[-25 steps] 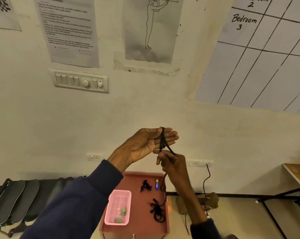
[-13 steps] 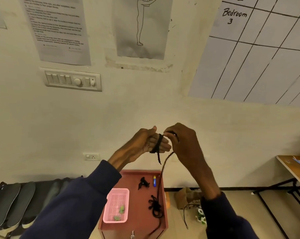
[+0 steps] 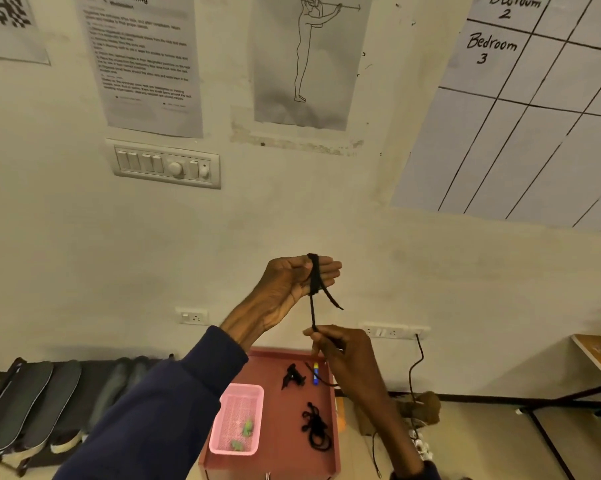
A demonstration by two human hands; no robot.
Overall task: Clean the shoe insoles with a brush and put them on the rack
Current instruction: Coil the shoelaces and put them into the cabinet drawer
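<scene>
My left hand is raised palm-up in front of the wall, with a black shoelace wound around its fingers. Below it, my right hand pinches the lace's hanging strand and holds it taut. Several dark insoles lean side by side on a low black rack at the lower left. No brush is visible.
A red tray-top stand sits below my hands, holding a pink basket, a tangled black lace, a small black object and a blue-yellow stick. A wooden table stands at right. A black cable hangs from a wall socket.
My right hand has dropped from beside the left fingers to below them, pulling the lace strand downward. My left hand has opened palm-up with the lace wound on it.
</scene>
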